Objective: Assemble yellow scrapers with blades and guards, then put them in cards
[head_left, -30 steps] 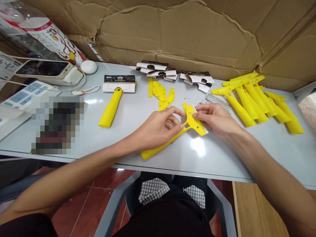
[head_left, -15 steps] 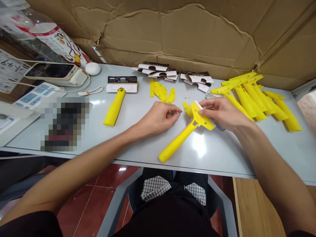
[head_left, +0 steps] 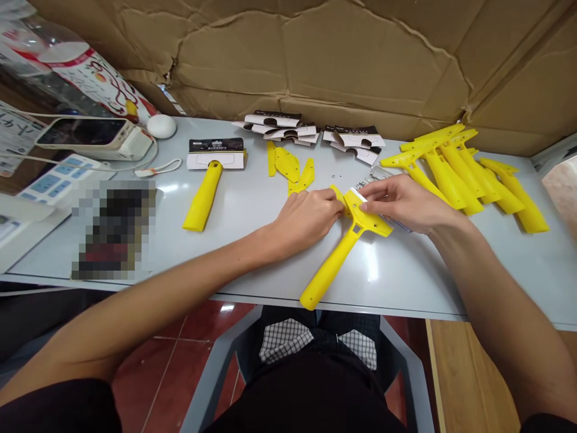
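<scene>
My right hand (head_left: 401, 201) pinches the head of a yellow scraper (head_left: 331, 261) between thumb and fingers, by a white strip along its top edge. The scraper's handle slants down toward the table's front edge. My left hand (head_left: 311, 216) has its fingers curled at the left of the head, closed on a small yellow cover plate (head_left: 336, 192) that they partly hide. Behind the right hand lies a clear case (head_left: 381, 173) with small metal bits beside it, partly covered by the fingers. Loose yellow cover plates (head_left: 287, 165) lie just beyond my left hand.
A scraper with a card sleeve (head_left: 215, 157) lies at left. Folded card sleeves (head_left: 279, 128) sit along the cardboard wall (head_left: 333, 60). Several yellow scraper handles (head_left: 451, 171) are heaped at right. A phone (head_left: 83, 132), a power strip (head_left: 58, 177) and cables crowd the left end.
My left hand has moved right and closed its fingers on the yellow cover plate by the scraper head. The scraper's handle has swung slightly right and toward me.
</scene>
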Demonstrator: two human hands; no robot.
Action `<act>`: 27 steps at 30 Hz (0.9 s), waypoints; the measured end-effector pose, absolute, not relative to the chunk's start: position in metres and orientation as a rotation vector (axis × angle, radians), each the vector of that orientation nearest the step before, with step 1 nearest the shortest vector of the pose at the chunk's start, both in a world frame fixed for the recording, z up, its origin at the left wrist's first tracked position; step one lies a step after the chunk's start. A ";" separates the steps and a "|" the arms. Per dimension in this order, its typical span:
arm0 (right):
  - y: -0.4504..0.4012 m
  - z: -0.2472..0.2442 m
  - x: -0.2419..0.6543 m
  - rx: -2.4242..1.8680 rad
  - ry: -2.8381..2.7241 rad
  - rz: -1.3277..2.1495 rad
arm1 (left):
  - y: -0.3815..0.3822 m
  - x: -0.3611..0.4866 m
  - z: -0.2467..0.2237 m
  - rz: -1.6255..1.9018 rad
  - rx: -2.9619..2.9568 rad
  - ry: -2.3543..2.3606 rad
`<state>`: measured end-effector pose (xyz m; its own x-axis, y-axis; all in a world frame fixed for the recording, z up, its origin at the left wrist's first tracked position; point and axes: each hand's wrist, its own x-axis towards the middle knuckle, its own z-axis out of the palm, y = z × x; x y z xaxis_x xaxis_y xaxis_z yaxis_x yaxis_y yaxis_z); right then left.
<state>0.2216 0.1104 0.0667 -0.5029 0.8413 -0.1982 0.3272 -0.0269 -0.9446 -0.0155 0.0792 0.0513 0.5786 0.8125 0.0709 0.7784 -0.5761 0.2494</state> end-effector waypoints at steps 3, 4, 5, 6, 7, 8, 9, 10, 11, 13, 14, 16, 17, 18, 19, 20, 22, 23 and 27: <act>0.109 0.067 0.220 -1.195 -1.818 1.567 | 0.077 -0.017 0.049 0.238 2.687 1.367; 0.108 0.067 0.219 -1.201 -1.814 1.568 | 0.077 -0.018 0.049 0.238 2.689 1.373; 0.108 0.067 0.219 -1.211 -1.807 1.567 | 0.078 -0.019 0.049 0.249 2.676 1.374; 0.108 0.067 0.219 -1.222 -1.799 1.564 | 0.078 -0.020 0.049 0.276 2.646 1.368; 0.108 0.067 0.218 -1.230 -1.792 1.559 | 0.079 -0.021 0.050 0.322 2.598 1.361; 0.108 0.067 0.218 -1.234 -1.789 1.553 | 0.081 -0.023 0.050 0.382 2.534 1.351; 0.108 0.066 0.218 -1.232 -1.790 1.545 | 0.083 -0.024 0.050 0.447 2.462 1.338; 0.108 0.065 0.218 -1.227 -1.796 1.539 | 0.084 -0.026 0.051 0.508 2.389 1.321; 0.108 0.064 0.218 -1.220 -1.805 1.534 | 0.086 -0.028 0.051 0.558 2.318 1.303; 0.109 0.061 0.217 -1.202 -1.823 1.522 | 0.089 -0.032 0.052 0.636 2.186 1.269; 0.109 0.060 0.217 -1.192 -1.831 1.516 | 0.089 -0.033 0.053 0.678 2.114 1.255; 0.108 0.059 0.216 -1.176 -1.844 1.501 | 0.088 -0.033 0.056 0.773 1.954 1.233; 0.108 0.058 0.216 -1.171 -1.851 1.496 | 0.086 -0.033 0.058 0.822 1.881 1.220; 0.107 0.058 0.215 -1.166 -1.859 1.497 | 0.084 -0.031 0.060 0.861 1.826 1.202; 0.107 0.059 0.214 -1.162 -1.865 1.502 | 0.081 -0.030 0.062 0.887 1.794 1.184; 0.106 0.059 0.214 -1.160 -1.866 1.507 | 0.078 -0.028 0.063 0.900 1.787 1.165; 0.105 0.059 0.213 -1.161 -1.864 1.517 | 0.071 -0.024 0.066 0.904 1.810 1.159; 0.105 0.059 0.212 -1.166 -1.858 1.516 | 0.069 -0.022 0.066 0.906 1.827 1.172; 0.103 0.061 0.209 -1.189 -1.856 1.515 | 0.065 -0.020 0.067 0.934 1.882 1.257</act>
